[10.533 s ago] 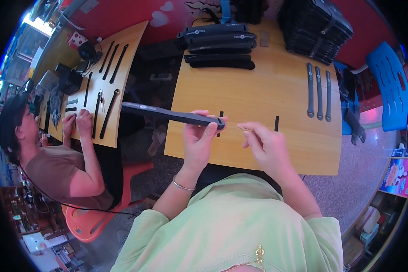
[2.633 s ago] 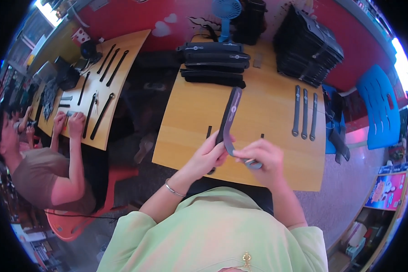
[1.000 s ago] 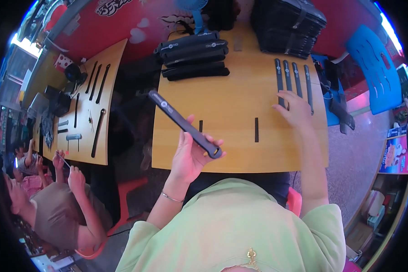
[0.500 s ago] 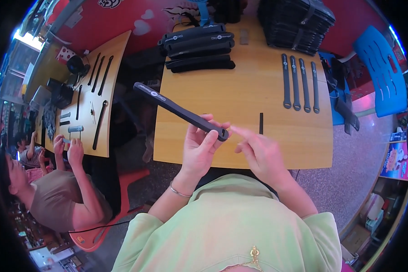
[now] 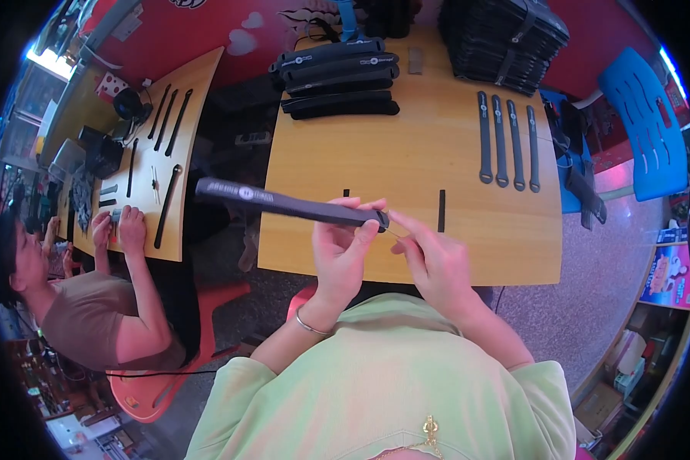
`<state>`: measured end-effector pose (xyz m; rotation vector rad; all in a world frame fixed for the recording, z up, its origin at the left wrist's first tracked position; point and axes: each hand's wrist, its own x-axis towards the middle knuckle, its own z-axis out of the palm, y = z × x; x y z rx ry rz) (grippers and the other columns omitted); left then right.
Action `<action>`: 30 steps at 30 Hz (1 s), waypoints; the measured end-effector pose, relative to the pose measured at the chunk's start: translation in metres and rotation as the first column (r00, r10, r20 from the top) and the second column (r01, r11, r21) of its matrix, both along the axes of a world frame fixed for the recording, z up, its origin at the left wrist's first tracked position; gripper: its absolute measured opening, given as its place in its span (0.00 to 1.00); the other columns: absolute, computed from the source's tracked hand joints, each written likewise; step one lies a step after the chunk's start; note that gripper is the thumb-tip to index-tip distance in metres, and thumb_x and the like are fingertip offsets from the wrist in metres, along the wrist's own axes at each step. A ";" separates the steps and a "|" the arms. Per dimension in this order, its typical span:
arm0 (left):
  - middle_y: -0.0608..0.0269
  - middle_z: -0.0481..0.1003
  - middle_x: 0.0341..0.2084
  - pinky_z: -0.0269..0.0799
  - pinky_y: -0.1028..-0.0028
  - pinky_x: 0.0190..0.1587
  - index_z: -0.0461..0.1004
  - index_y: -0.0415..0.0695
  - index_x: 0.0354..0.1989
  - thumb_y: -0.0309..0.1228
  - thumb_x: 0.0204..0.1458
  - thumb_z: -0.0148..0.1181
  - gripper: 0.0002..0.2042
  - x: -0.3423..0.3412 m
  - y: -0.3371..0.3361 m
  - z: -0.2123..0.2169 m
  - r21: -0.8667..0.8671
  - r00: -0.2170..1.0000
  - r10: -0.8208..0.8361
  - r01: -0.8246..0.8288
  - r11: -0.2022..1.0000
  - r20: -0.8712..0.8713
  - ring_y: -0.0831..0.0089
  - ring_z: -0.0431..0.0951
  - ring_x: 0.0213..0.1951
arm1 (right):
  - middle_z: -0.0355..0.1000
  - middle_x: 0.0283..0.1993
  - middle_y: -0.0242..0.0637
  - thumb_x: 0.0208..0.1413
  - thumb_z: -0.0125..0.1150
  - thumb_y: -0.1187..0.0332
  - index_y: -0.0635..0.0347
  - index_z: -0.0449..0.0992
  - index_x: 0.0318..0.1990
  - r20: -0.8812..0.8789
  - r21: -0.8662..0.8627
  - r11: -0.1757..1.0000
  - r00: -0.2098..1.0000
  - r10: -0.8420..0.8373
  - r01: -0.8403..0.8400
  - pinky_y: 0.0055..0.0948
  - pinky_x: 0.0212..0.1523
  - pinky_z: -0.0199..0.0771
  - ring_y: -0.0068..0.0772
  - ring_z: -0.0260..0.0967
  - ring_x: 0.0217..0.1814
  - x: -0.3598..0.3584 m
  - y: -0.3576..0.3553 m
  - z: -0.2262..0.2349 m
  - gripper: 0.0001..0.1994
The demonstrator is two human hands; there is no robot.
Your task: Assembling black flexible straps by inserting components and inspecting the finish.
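Note:
My left hand is closed round one end of a dark strap bundle with white printing, which points out to the left above the table. A small slotted end shows past my fingertips. My right hand is just beside that end, forefinger and thumb drawn together. A thin strand, too fine to name, runs from the strap end to these fingers. Two short black strips lie on the table: one strip beyond my right hand, another strip behind the bundle.
The wooden table carries stacked dark strap bundles, a tall black pile and a row of several straps. A blue chair stands right. Leftward, a person sits at a second table with straps.
The strap bundle has swung so its far end is lower and further left. My right fingers have come in to its near end, where a thin strand now shows.

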<state>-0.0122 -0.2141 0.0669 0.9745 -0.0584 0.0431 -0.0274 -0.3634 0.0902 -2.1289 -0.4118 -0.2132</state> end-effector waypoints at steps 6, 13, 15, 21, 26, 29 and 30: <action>0.55 0.68 0.45 0.68 0.70 0.53 0.61 0.40 0.46 0.13 0.50 0.54 0.16 0.000 -0.005 0.001 0.208 0.970 0.094 -0.142 0.968 0.224 0.64 0.71 0.51 | 0.72 0.23 0.34 0.57 0.49 0.77 0.54 0.65 0.55 -0.489 0.487 0.865 0.859 0.156 0.120 0.21 0.25 0.64 0.22 0.69 0.23 0.003 0.010 0.001 0.18; 0.60 0.63 0.43 0.68 0.69 0.53 0.63 0.39 0.45 0.13 0.50 0.53 0.14 0.005 -0.001 0.006 0.323 0.933 0.078 -0.198 0.925 0.351 0.62 0.70 0.52 | 0.70 0.23 0.29 0.60 0.46 0.75 0.54 0.64 0.55 -0.264 0.351 0.936 0.961 0.087 0.012 0.16 0.23 0.56 0.12 0.61 0.21 0.010 0.014 -0.002 0.16; 0.60 0.62 0.42 0.68 0.69 0.53 0.63 0.39 0.44 0.13 0.50 0.53 0.14 0.005 -0.001 0.007 0.342 0.935 0.074 -0.200 0.918 0.348 0.61 0.70 0.53 | 0.71 0.23 0.30 0.60 0.47 0.75 0.55 0.65 0.54 -0.389 0.462 0.885 0.910 0.145 0.057 0.16 0.22 0.56 0.13 0.60 0.20 0.010 0.014 -0.001 0.15; 0.60 0.65 0.41 0.69 0.68 0.53 0.62 0.40 0.45 0.15 0.51 0.54 0.15 0.005 -0.002 0.001 0.373 0.890 0.066 -0.255 0.892 0.451 0.59 0.70 0.52 | 0.72 0.24 0.33 0.59 0.48 0.75 0.58 0.66 0.49 -0.516 0.774 0.585 0.776 0.362 0.242 0.17 0.21 0.58 0.14 0.61 0.20 0.014 0.019 0.000 0.11; 0.52 0.72 0.42 0.72 0.65 0.49 0.60 0.42 0.47 0.18 0.53 0.53 0.14 0.010 0.003 0.011 -0.112 0.998 0.053 -0.056 0.992 -0.030 0.58 0.72 0.51 | 0.73 0.25 0.37 0.57 0.52 0.77 0.60 0.67 0.47 -0.220 0.421 0.906 0.974 0.049 0.050 0.21 0.24 0.67 0.22 0.71 0.24 0.019 0.027 -0.002 0.11; 0.50 0.72 0.43 0.72 0.66 0.49 0.60 0.41 0.44 0.17 0.54 0.52 0.12 0.013 0.002 0.004 -0.127 0.995 0.061 -0.071 0.989 -0.080 0.59 0.73 0.50 | 0.73 0.26 0.40 0.54 0.55 0.79 0.61 0.68 0.46 -0.013 0.276 0.961 1.000 -0.026 0.028 0.26 0.26 0.71 0.30 0.74 0.27 0.024 0.031 -0.018 0.12; 0.50 0.73 0.42 0.72 0.67 0.50 0.60 0.40 0.42 0.17 0.54 0.52 0.11 0.013 0.000 0.000 -0.116 0.993 0.073 -0.084 0.990 -0.090 0.60 0.73 0.49 | 0.73 0.26 0.40 0.53 0.56 0.79 0.61 0.69 0.45 -0.005 0.245 0.968 0.999 -0.054 0.053 0.27 0.26 0.72 0.32 0.74 0.26 0.024 0.032 -0.019 0.11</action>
